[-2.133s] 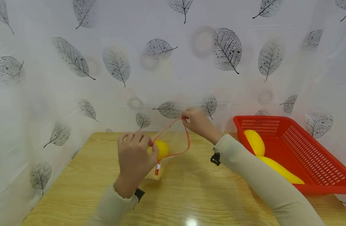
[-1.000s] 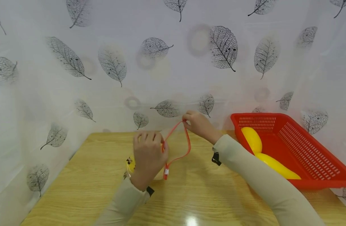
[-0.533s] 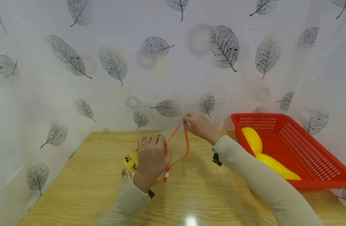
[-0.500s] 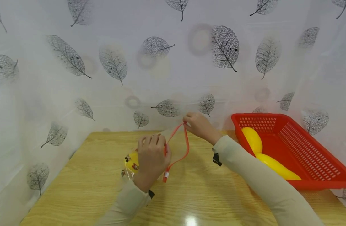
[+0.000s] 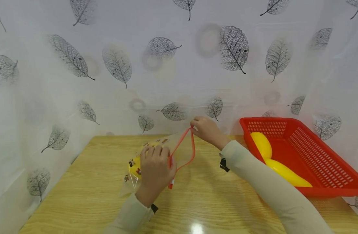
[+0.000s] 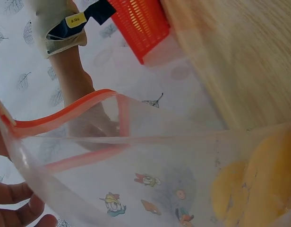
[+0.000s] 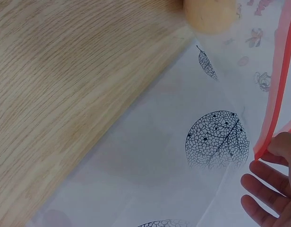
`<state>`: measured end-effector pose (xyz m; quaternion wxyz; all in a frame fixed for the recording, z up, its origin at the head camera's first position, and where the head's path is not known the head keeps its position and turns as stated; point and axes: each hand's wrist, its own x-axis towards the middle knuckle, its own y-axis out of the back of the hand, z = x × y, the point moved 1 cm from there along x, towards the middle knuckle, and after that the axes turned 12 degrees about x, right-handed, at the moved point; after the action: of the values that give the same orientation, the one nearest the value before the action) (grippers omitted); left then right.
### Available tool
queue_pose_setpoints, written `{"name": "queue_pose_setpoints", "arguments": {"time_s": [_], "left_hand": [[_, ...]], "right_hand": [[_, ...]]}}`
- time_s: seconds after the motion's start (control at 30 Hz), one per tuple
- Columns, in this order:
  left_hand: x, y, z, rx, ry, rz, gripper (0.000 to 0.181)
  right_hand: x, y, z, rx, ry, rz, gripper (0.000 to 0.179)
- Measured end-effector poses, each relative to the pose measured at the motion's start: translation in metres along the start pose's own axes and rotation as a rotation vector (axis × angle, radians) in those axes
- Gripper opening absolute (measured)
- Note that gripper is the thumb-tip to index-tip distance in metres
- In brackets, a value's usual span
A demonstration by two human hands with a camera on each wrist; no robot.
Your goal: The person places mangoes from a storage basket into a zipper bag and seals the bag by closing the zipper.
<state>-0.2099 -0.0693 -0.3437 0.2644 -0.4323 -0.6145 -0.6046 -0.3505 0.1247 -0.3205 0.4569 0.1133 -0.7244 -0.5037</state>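
A clear zip bag (image 6: pixel 164 165) with small cartoon prints and a red zip edge (image 5: pixel 193 146) is held between my hands above the table. My left hand (image 5: pixel 155 169) grips the near side of its mouth, fingers bent over the edge. My right hand (image 5: pixel 206 130) pinches the far corner of the red edge, as the right wrist view also shows. The mouth gapes between them. Smooth yellow rounded things (image 6: pixel 266 184) lie in the bag's lower end, partly hidden by my left hand in the head view; their kind is unclear. A pale slider (image 6: pixel 4 112) sits on the zip.
A red plastic basket (image 5: pixel 328 156) stands at the right, under and beyond my right forearm. Two yellow rounded things (image 5: pixel 261 144) lie in its left side. The wooden table (image 5: pixel 79 182) ends at a white leaf-print curtain (image 5: pixel 179 81).
My left hand has moved right, closer to my right hand, and the bag's mouth has narrowed. More of the printed bag now shows left of my left hand. My right hand keeps its pinch.
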Motion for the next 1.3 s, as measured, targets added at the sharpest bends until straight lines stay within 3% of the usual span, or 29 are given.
{"name": "queue_pose_setpoints", "arguments": {"time_s": [0.7,1.03,1.3], "left_hand": [[0.007,-0.008,0.001,-0.02,0.032,0.003,0.018],[0.009,-0.008,0.0,-0.023,0.029,-0.011,0.017],[0.009,-0.009,0.0,-0.032,0.032,-0.01,0.016]], "right_hand": [[-0.008,0.006,-0.005,-0.023,0.029,0.03,0.011],[-0.017,0.026,-0.018,-0.057,0.046,0.015,0.027],[-0.029,0.05,-0.026,-0.061,-0.017,-0.055,0.046]]}}
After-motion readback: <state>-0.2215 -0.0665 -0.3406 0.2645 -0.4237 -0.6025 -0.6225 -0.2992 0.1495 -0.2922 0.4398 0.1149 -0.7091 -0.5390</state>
